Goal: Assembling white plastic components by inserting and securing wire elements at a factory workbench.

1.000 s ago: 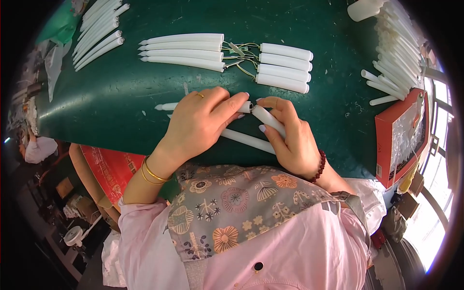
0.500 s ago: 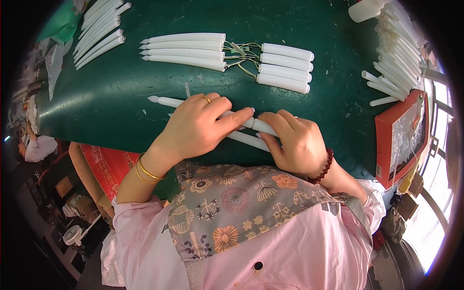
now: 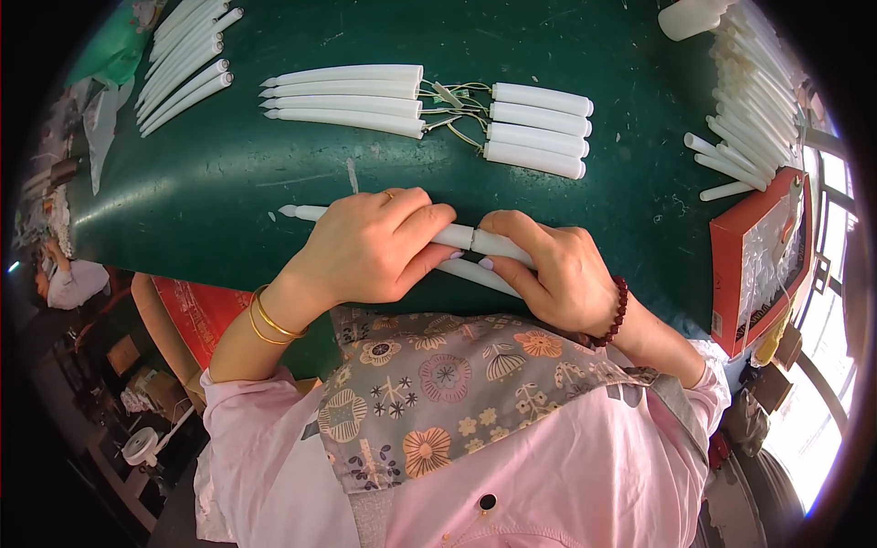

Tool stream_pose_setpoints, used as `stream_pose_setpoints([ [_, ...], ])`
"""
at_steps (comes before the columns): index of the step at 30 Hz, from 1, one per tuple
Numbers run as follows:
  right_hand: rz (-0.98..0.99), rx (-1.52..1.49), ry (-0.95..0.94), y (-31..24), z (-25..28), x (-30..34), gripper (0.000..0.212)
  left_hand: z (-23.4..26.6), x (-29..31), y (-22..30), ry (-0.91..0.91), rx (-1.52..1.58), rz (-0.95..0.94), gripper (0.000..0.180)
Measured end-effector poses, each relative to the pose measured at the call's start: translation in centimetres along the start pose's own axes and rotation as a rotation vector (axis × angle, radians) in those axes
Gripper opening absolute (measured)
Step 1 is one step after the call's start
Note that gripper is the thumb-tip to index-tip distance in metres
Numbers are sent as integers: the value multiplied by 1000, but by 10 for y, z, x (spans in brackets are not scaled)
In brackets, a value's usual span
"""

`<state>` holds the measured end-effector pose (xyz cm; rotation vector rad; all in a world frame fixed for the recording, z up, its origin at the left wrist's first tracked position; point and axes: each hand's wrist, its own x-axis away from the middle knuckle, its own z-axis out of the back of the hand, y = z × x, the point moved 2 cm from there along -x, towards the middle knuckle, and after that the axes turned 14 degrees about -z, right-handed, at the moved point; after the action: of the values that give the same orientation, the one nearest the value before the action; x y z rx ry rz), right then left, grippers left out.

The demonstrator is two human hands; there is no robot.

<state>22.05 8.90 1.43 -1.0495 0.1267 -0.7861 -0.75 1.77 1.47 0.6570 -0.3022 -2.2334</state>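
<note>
While our left hand [image 3: 370,242] grips a slender white flame-tipped taper candle [image 3: 453,236] over the dark-green tabletop [image 3: 247,173], our right hand [image 3: 555,269] pinches a short white cylindrical tube [image 3: 500,247], ends meeting or nearly so. Step in hand, we judge: joining these two; the next move seems to call for straight alignment and steady pressure.

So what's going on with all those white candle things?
A person's left hand holds a pointed candle piece and the right hand holds a white tube, end to end, with a thin seam between them. Another white stick shows nearer the person. Farther up the green table, wires run between four pointed pieces and four tubes.
</note>
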Motion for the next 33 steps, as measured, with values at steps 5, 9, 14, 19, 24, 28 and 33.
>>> stream_pose_setpoints([
  [5, 17, 23, -102, 6, -2, -1, 27, 5, -5, 6, -129, -47, -42, 34],
  [9, 115, 119, -40, 2, 2, 0, 28, 4, -5, 13, -106, -66, -43, 35],
  [14, 171, 345, -17, 5, 2, 1, 33, -8, -2, 19, -57, -100, -11, 38],
  [19, 229, 352, 16, 4, 6, -7, 33, -10, -2, 17, 12, -78, -5, 40],
  [24, 202, 383, 18, 8, -1, -5, 32, -12, -6, 7, -83, -65, -65, 41],
  [28, 203, 369, 123, 7, 0, -8, 29, -11, -13, -1, -50, -110, -117, 40],
  [33, 132, 424, 177, 5, 13, -11, 28, -12, -21, -5, 30, -152, -115, 33],
])
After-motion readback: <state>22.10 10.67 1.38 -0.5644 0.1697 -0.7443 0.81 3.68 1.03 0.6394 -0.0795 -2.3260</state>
